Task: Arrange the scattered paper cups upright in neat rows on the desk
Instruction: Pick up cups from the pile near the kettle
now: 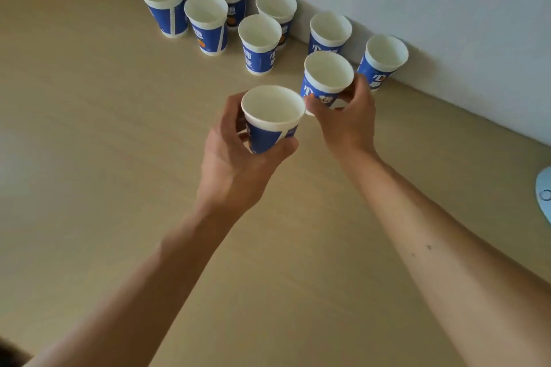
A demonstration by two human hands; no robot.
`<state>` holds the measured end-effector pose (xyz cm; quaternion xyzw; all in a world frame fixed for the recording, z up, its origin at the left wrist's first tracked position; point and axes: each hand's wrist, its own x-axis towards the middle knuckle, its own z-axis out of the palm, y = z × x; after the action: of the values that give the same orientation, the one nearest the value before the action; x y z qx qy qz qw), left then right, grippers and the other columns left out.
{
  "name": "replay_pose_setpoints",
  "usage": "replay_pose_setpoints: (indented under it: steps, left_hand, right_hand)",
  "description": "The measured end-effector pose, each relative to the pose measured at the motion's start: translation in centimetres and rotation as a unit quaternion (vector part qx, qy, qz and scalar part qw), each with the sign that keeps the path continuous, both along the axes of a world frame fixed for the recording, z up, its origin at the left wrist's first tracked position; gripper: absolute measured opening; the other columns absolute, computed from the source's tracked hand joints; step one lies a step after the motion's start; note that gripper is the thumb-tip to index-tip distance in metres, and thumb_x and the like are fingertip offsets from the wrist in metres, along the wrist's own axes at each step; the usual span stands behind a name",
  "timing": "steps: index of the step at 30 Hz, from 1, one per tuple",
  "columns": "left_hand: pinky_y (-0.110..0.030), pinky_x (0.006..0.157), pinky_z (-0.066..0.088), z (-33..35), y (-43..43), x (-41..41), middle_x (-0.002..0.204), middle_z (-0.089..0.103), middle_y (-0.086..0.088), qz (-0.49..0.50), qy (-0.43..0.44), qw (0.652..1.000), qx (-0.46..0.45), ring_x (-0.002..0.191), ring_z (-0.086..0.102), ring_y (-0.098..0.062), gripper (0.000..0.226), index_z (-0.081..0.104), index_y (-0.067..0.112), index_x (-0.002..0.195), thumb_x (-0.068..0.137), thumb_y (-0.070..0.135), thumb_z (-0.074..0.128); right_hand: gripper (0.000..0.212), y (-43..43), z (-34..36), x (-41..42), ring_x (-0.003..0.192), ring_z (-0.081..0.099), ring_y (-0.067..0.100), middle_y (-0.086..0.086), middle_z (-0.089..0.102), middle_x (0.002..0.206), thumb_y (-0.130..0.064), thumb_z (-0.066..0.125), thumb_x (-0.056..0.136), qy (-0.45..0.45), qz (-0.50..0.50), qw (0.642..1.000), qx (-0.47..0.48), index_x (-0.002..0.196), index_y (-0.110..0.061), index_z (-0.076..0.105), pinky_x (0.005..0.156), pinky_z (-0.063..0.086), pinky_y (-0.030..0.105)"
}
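Head camera: the left hand (235,164) curls round a blue paper cup (272,131), held upright over the tabletop (104,158) — the right hand (351,116) pinches a second cup (326,77) just beside it, base hidden. Eight other cups (259,48) stand upright in two rows along the wall (447,9)

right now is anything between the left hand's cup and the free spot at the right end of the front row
Yes: the right hand and the right-hand cup sit between the left-hand cup and that bare desk spot.
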<state>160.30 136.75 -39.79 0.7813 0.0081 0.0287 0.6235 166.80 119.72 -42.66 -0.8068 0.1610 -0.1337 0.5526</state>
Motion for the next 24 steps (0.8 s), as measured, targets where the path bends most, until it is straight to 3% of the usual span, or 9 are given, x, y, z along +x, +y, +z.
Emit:
replay_pose_setpoints:
  steps: [4, 9, 12, 17, 24]
  left_hand:
    - [-0.016, 0.087, 0.053, -1.8, 0.3, 1.0, 0.112, 0.070, 0.019, -0.006, -0.010, 1.000, -0.001, 0.107, 0.067, -0.004, 0.058, 0.060, 0.030, 0.121, 0.070, 0.026, 0.086]
    - [-0.015, 0.085, 0.054, -3.6, 1.0, 0.6, 0.109, 0.071, 0.021, -0.003, -0.016, 1.000, -0.003, 0.103, 0.069, -0.003, 0.056, 0.061, 0.035, 0.118, 0.067, 0.029, 0.085]
    - [-0.014, 0.084, 0.053, -4.1, 1.4, 0.2, 0.109, 0.072, 0.020, -0.005, -0.018, 1.000, -0.009, 0.104, 0.070, -0.004, 0.057, 0.061, 0.035, 0.118, 0.067, 0.027, 0.085]
    - [-0.024, 0.088, 0.054, -4.2, 1.6, 0.0, 0.111, 0.073, 0.017, -0.013, -0.012, 1.000, -0.020, 0.107, 0.069, -0.007, 0.058, 0.062, 0.033, 0.120, 0.067, 0.027, 0.084]
    - [-0.014, 0.085, 0.053, -3.6, 1.7, 0.1, 0.109, 0.073, 0.017, -0.026, -0.006, 0.999, -0.034, 0.103, 0.070, -0.004, 0.056, 0.063, 0.035, 0.118, 0.066, 0.026, 0.084]
  right_hand:
    - [0.048, 0.2, -1.7, 1.9, 0.092, 0.062, -0.003, -0.017, 0.064, 0.101, -0.019, 0.085, 0.073, -0.013, -0.005, 1.000, -0.011, 0.111, -0.023, 0.056, 0.075, 0.051, 0.013]
    - [0.049, 0.7, -2.7, 3.2, 0.099, 0.065, 0.013, -0.002, 0.068, 0.110, -0.018, 0.086, 0.073, -0.044, -0.010, 0.999, -0.023, 0.113, -0.014, 0.058, 0.082, 0.055, 0.023]
    - [0.049, 0.8, -3.0, 3.8, 0.096, 0.065, 0.013, 0.001, 0.069, 0.109, -0.016, 0.086, 0.074, -0.059, -0.008, 0.997, -0.040, 0.114, -0.010, 0.058, 0.080, 0.053, 0.021]
    - [0.052, 0.9, -3.1, 4.1, 0.096, 0.065, 0.016, 0.004, 0.069, 0.109, -0.015, 0.086, 0.075, -0.059, -0.016, 0.997, -0.046, 0.118, -0.007, 0.057, 0.083, 0.055, 0.029]
    - [0.053, 1.1, -3.4, 4.5, 0.095, 0.066, 0.017, 0.003, 0.069, 0.107, -0.016, 0.086, 0.075, -0.064, -0.023, 0.997, -0.048, 0.118, -0.008, 0.057, 0.085, 0.054, 0.032]
